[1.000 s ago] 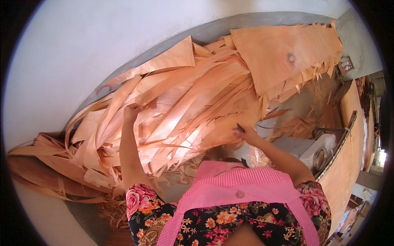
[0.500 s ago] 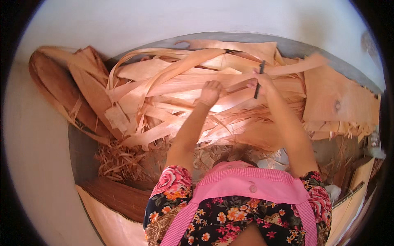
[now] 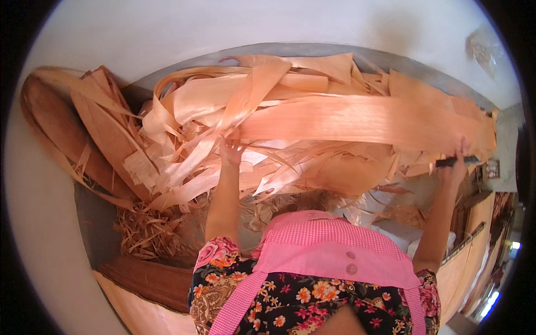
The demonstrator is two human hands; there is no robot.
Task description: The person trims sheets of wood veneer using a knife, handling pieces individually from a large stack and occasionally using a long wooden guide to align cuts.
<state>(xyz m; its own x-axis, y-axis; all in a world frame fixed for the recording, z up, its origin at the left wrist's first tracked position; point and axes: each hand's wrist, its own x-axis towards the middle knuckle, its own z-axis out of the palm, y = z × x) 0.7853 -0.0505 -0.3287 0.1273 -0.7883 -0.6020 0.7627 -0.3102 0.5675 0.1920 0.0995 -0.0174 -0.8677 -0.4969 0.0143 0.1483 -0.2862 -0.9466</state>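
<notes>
A pale wall (image 3: 212, 25) with a grey lower band (image 3: 312, 49) backs a heaped pile (image 3: 201, 100) of thin, peach-coloured wood strips. One wide strip (image 3: 335, 120) stretches lengthwise over the pile, from left of its middle toward its right end.

At the wide strip's left end, the left hand (image 3: 230, 151) has its visible fingers parted; whether they pinch the wood I cannot tell. The right hand (image 3: 456, 164), by the pile's near right edge, has its fingers curled round a slim black tool (image 3: 470, 160), with a fingertip raised at the wide strip's blurred lower edge.

A slanting strip (image 3: 257, 89) crosses close by the left hand, crowding the wide strip's left end. Large curved sheets (image 3: 56, 120) lean beyond the pile's left end; loose shavings (image 3: 148, 231) gather below its near left corner, above a dark brown stack (image 3: 148, 276).
</notes>
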